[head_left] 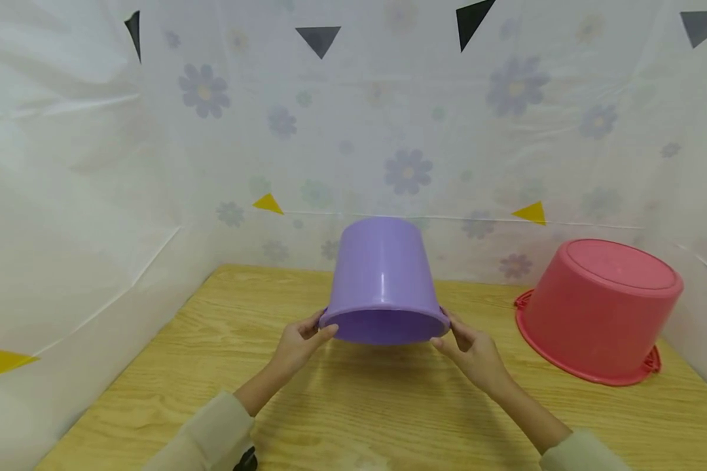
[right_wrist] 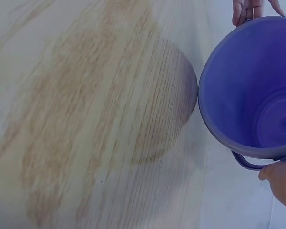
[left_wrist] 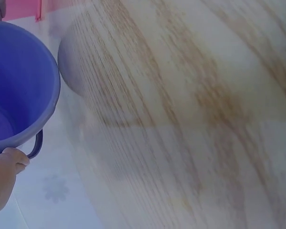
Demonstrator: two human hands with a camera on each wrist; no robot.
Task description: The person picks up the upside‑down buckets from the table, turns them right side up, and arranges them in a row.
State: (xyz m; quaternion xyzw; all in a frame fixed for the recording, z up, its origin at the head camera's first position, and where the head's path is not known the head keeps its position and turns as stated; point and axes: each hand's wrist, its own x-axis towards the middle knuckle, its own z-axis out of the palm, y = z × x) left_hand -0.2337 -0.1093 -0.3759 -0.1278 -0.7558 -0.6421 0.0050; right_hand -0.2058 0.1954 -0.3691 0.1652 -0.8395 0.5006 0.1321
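Note:
Both hands hold a purple bucket [head_left: 383, 268], bottom up and tilted, so its mouth faces partly toward me. My left hand [head_left: 299, 343] grips the rim on the left side, thumb at the front. On the opposite side my right hand [head_left: 476, 356] holds the rim in the same way. The left wrist view shows a dark purple handle [left_wrist: 38, 144] hanging beside the left hand's fingers. From the right wrist, the bucket's hollow inside [right_wrist: 248, 95] looks bare, and its rim meets its reflection on the tabletop.
A red bucket [head_left: 601, 314] stands upside down on the right of the wood-grain table [head_left: 259, 294], its handle attachments at the rim. White sheeting with flowers [head_left: 409, 171] encloses the back and sides. Yellow and dark triangles [head_left: 530, 212] are stuck on it.

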